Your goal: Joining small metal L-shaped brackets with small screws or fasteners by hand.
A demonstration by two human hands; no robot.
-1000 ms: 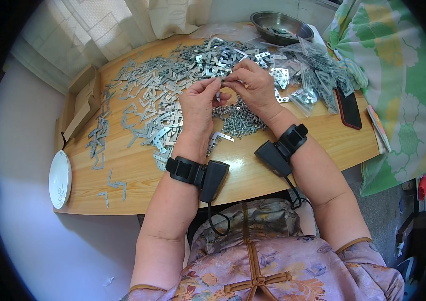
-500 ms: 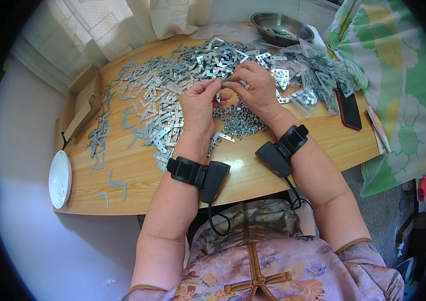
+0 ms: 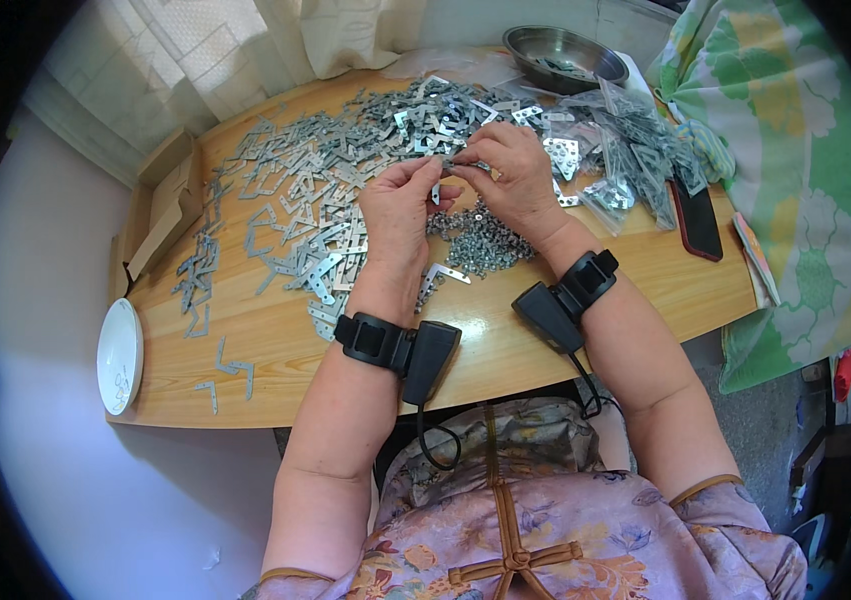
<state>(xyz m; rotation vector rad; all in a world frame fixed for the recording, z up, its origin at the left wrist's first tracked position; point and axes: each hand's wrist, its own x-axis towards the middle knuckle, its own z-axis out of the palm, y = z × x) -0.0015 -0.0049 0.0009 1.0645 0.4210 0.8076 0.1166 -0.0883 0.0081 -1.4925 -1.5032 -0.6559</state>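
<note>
My left hand (image 3: pixel 397 212) and my right hand (image 3: pixel 512 176) meet above the middle of a wooden table (image 3: pixel 505 350). Their fingertips pinch a small grey metal bracket (image 3: pixel 437 187) between them. Right below the hands lies a heap of small screws (image 3: pixel 480 243). A wide spread of flat and L-shaped metal brackets (image 3: pixel 325 190) covers the table to the left and behind the hands. Each wrist carries a black strap with a black box on it.
Clear bags of brackets (image 3: pixel 635 160) lie at the right, a black phone (image 3: pixel 697 220) beside them. A steel bowl (image 3: pixel 563 48) stands at the far edge. A cardboard box (image 3: pixel 160 215) and a white plate (image 3: pixel 119 355) sit at the left edge. Green patterned cloth (image 3: pixel 795 180) hangs at right.
Both hands stay over the screw heap; the fingers have shifted slightly around the small bracket. Nothing else on the table has moved.
</note>
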